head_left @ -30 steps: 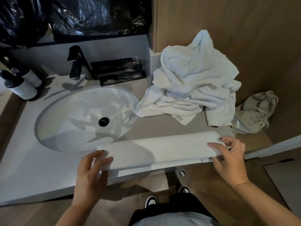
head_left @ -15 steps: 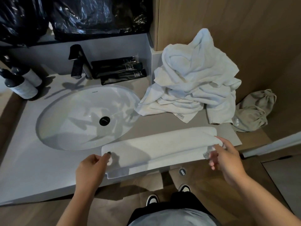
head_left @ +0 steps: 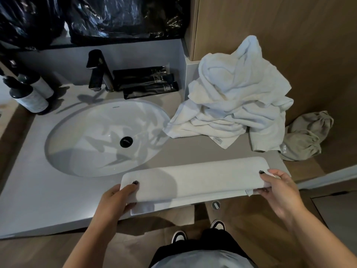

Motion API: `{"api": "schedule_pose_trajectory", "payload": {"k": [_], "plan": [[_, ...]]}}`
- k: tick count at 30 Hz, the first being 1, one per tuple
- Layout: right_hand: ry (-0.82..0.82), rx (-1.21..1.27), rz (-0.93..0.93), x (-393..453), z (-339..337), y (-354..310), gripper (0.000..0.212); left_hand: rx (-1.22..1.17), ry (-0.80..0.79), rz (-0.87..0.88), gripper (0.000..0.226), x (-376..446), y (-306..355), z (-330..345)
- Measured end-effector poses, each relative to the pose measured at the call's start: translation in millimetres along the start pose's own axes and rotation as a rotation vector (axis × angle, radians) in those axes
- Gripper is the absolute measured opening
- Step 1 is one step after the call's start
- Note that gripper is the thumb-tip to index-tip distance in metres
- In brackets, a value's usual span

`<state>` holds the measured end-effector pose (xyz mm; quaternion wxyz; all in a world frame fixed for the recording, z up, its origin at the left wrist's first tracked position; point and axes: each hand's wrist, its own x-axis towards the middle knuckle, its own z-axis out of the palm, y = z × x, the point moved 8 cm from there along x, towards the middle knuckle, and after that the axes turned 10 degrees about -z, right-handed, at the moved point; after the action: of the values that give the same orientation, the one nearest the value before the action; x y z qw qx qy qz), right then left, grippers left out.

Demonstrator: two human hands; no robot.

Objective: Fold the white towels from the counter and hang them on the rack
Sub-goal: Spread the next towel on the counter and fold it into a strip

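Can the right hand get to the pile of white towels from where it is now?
Probably yes. The right hand grips one end of the folded towel at the counter's front edge, and bare counter lies between it and the towel pile. It would first have to let go.
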<state>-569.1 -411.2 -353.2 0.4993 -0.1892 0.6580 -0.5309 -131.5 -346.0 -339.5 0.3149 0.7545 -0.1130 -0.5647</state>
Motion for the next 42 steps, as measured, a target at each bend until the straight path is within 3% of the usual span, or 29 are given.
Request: {"api": "schedule_pose_trajectory", "payload": {"k": [6, 10, 13, 19, 23, 26, 34, 37, 40, 42], "plan": [[-0.060, 0.089, 0.026, 4.2, -3.5, 3.8, 0.029, -0.042, -0.022, 0.027, 0.016, -2.0, -1.5, -0.8], [-0.092, 0.119, -0.006, 13.7, 4.1, -10.0, 0.031, -0.014, -0.027, 0.152, 0.021, -1.7, 16.6, 6.6], [-0.085, 0.144, -0.060, 25.9, 12.6, -26.8, 0.032, 0.045, -0.017, 0.260, 0.011, -1.0, 31.6, 15.7], [-0.119, -0.044, -0.180, 25.3, 5.4, -27.0, 0.035, 0.057, -0.013, 0.270, 0.026, 8.9, 31.0, 13.4], [-0.093, -0.084, -0.227, 23.6, -4.0, -13.2, 0.041, 0.151, 0.040, 0.308, 0.010, 10.3, 26.4, 12.2], [-0.089, -0.167, -0.276, 23.0, -2.3, -16.6, 0.035, 0.243, 0.145, 0.348, 0.015, 10.4, 25.1, 9.6], [0.005, -0.589, -0.455, 12.9, 8.9, -34.9, 0.018, 0.552, 0.451, 0.562, 0.027, -7.1, 40.3, 17.6], [0.049, -0.897, -0.514, 8.8, 19.8, -38.7, 0.024, 0.875, 0.558, 0.786, 0.055, -18.8, 45.1, 38.2], [0.069, -1.308, -0.797, -3.9, 57.5, -41.4, 0.044, 1.207, 0.440, 1.013, 0.090, -22.4, 55.0, 79.6], [-0.156, -1.425, -1.003, -18.2, 102.3, -38.8, 0.057, 1.463, 0.257, 1.093, 0.099, -20.1, 54.9, 113.2]]}}
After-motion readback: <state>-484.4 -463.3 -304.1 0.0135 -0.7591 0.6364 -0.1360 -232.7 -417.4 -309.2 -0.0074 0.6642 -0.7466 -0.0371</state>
